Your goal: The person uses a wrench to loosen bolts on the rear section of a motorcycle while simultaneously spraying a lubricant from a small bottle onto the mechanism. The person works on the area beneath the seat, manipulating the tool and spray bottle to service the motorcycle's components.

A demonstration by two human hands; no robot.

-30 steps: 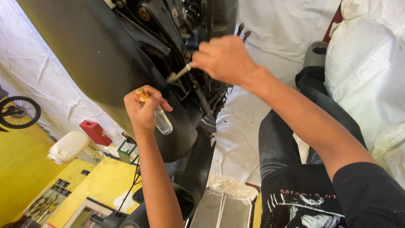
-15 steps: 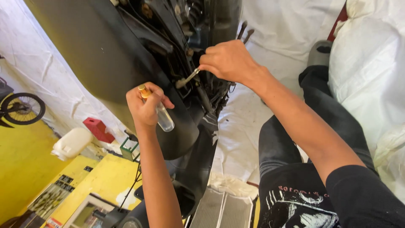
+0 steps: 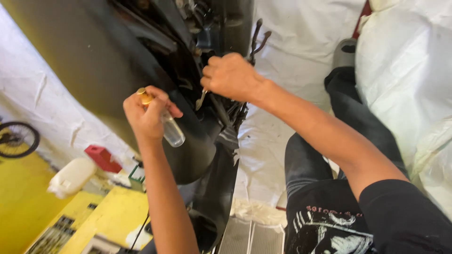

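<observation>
White sheeting (image 3: 292, 61) backdrop, yellow floor (image 3: 23, 207), black vehicle panel (image 3: 94, 56), bicycle wheel (image 3: 16, 138)

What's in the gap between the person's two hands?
In the head view, only the dark curved body panel shows between the left hand, holding a small clear bottle, and the right hand, gripping a metal tool.

A white cloth-covered floor (image 3: 292, 70) gives way to yellow floor (image 3: 21, 207) at the left, where a white plastic jug (image 3: 70, 176) and red plastic box (image 3: 102, 158) lie.
</observation>
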